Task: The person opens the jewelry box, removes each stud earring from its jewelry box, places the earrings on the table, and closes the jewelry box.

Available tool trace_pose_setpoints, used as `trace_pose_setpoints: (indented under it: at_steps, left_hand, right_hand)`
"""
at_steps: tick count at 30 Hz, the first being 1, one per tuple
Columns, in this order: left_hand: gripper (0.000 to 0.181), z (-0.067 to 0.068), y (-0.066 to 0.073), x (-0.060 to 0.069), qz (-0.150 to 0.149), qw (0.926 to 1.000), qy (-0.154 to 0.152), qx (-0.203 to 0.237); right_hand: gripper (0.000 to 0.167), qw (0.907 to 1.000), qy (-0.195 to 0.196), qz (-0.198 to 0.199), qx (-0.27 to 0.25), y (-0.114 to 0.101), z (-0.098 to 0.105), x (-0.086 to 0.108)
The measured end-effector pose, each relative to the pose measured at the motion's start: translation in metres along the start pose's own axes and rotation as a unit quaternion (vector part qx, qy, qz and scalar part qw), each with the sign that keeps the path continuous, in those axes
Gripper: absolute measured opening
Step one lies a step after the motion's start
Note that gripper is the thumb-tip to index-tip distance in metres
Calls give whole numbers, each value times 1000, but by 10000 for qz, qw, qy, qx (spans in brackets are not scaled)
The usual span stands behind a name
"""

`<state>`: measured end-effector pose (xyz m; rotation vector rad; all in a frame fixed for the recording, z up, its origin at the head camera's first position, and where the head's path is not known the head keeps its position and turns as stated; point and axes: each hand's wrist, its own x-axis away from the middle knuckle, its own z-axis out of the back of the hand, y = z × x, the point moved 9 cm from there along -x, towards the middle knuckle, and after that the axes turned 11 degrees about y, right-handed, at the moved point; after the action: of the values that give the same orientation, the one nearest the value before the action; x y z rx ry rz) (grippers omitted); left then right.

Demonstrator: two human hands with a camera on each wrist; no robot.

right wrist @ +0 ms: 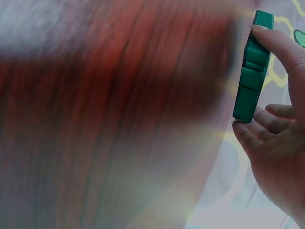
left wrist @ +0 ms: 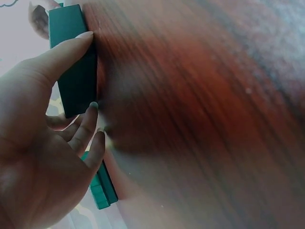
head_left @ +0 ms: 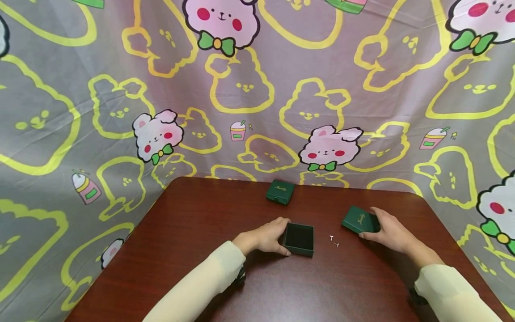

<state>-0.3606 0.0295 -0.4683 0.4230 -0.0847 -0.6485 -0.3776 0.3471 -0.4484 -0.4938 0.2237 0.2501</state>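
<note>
Near the middle of the counter (head_left: 201, 210): open-topped green box (head_left: 298, 252), dark inside, sitting flat. Left hand (head_left: 270, 237) grips its left end, thumb on the near side, fingers on the far side. Over to the right, right hand (head_left: 392, 230) pinches a green lettered case (head_left: 356, 219) by its right end, thumb near, fingers far; case has gold script on top. Right-wrist view shows a stepped notch in its side; can't tell if it touches the counter. Between the two, nearer the box: two tiny light pins (head_left: 331, 238), just beside each other. Further back, near the far edge, a second lettered box (head_left: 280, 191), well apart from both hands. Cream sleeves (head_left: 201, 281) on both arms. Behind everything, grey backdrop cloth (head_left: 281, 67), yellow outlines and pink-cheeked rabbits.
</note>
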Motion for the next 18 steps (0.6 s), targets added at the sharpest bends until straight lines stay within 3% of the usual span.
trace_pose_setpoints:
  at_steps: [6, 18]
  left_hand:
    - [93, -1, 0, 0, 8, 10000, 11, -9]
    - [94, -1, -1, 1, -3, 10000, 52, -25]
  right_hand:
    - [99, 9995, 165, 257, -115, -14, 3, -3]
    - [98, 9979, 136, 487, -397, -47, 4, -3]
